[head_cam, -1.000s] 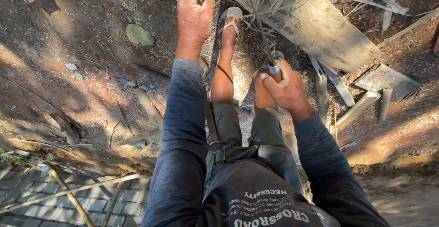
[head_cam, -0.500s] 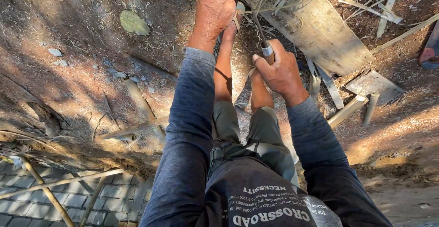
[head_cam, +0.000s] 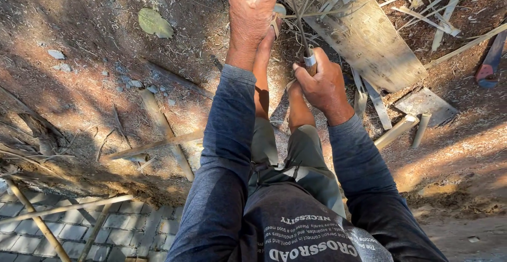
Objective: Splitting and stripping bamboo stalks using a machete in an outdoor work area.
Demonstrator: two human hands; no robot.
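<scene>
Right hand point(head_cam: 323, 85) is wrapped tight around a knife handle point(head_cam: 310, 62), blade pointing away into thin bamboo strips point(head_cam: 301, 14). Left hand point(head_cam: 252, 8) is closed on the strips' upper part, holding them taut for the cut. A wooden board point(head_cam: 369, 43) lies just beyond on the dirt.

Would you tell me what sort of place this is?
Probably an outdoor yard used for bamboo work: bare dirt ground, split bamboo strips strewn around a wooden board, and paving stones alongside.
</scene>
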